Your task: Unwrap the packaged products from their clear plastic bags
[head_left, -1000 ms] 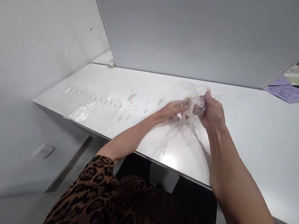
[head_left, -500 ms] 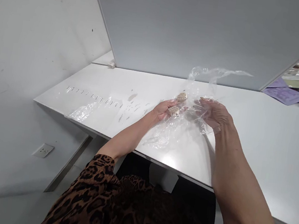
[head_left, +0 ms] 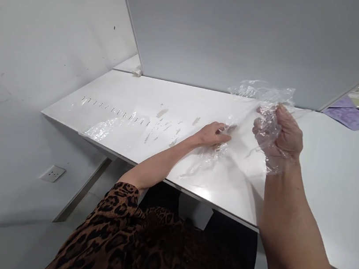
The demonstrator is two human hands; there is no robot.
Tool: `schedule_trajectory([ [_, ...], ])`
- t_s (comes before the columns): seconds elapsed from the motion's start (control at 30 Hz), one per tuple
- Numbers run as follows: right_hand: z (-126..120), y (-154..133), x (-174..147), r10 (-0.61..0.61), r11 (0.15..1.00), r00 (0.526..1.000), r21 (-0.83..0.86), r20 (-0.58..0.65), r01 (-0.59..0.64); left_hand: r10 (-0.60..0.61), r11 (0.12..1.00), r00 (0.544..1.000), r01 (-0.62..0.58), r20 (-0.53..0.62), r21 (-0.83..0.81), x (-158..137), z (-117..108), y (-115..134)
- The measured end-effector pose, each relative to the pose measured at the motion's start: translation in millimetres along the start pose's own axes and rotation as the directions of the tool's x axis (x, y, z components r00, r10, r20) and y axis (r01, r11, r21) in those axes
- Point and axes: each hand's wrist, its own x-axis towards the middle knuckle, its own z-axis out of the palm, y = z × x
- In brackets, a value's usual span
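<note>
My right hand point(head_left: 284, 133) is raised above the white table point(head_left: 323, 181), its fingers closed on crumpled clear plastic film point(head_left: 269, 125). Part of the film hangs over the wrist and part spreads upward behind the fingers. Lower and to the left, my left hand point(head_left: 212, 135) is close to the tabletop with its fingers curled. Something small and dark brownish shows at its fingertips, too hidden to name. More clear film lies under and in front of this hand, toward the table's near edge.
A grey panel point(head_left: 233, 39) rises along the table's back. On the left are a row of small dark marks point(head_left: 116, 110) and a clear plastic sheet point(head_left: 102, 129). Purple packets point(head_left: 352, 116) and other bagged items lie at far right. A wall socket point(head_left: 53, 173) is lower left.
My right hand has moved up and to the right, pulling film away from the left hand. The tan, bumpy pieces seen at my left fingers are now mostly hidden.
</note>
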Motion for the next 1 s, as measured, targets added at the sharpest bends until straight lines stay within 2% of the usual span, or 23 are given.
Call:
schedule_trajectory([
  [0.17,-9.9,-20.7,0.3,-0.109,0.988,0.985,0.121,0.136,0.093,-0.123,0.953,0.992,0.118,-0.002,-0.280,6.4,-6.1,-5.8],
  [0.27,-20.8,-37.9,1.3,-0.183,0.975,0.979,0.146,0.085,0.169,-0.223,0.907,0.975,0.203,-0.013,-0.369,7.7,-13.9,-6.7],
  [0.37,-31.2,-49.3,4.6,-0.223,0.955,0.974,0.190,-0.038,0.226,-0.283,0.926,0.954,0.243,-0.103,-0.290,7.9,-21.6,-8.7],
  [0.43,-37.1,-51.7,8.8,-0.235,0.942,0.966,0.220,-0.107,0.254,-0.290,0.951,0.934,0.258,-0.210,-0.171,8.4,-24.6,-10.1],
  [0.5,-41.8,-50.8,13.2,-0.247,0.934,0.958,0.229,-0.144,0.275,-0.200,0.978,0.914,0.207,-0.353,-0.017,7.8,-24.4,-8.8],
  [0.57,-44.7,-48.4,16.2,-0.237,0.942,0.962,0.209,-0.136,0.261,0.004,0.989,0.917,0.056,-0.399,0.138,4.1,-20.1,-3.1],
  [0.6,-45.3,-47.3,16.9,-0.231,0.947,0.964,0.194,-0.133,0.254,0.118,0.979,0.930,-0.049,-0.348,0.200,0.9,-16.3,1.1],
  [0.67,-44.8,-46.1,16.4,-0.221,0.956,0.963,0.159,-0.156,0.246,0.293,0.930,0.948,-0.253,-0.122,0.268,-7.1,-5.7,10.0],
  [0.73,-42.9,-47.0,14.0,-0.208,0.958,0.961,0.163,-0.181,0.238,0.356,0.880,0.926,-0.377,0.123,0.290,-14.4,6.1,16.1],
  [0.8,-40.7,-49.9,10.2,-0.215,0.936,0.963,0.248,-0.164,0.251,0.343,0.855,0.906,-0.411,0.250,0.317,-18.2,14.6,17.3],
  [0.87,-38.6,-54.4,5.4,-0.221,0.907,0.968,0.340,-0.116,0.248,0.301,0.858,0.922,-0.373,0.242,0.353,-17.7,16.1,14.1],
  [1.0,-34.4,-64.9,-5.1,-0.191,0.909,0.973,0.351,-0.129,0.225,0.174,0.929,0.985,-0.170,0.015,0.329,-11.0,0.8,4.5],
])
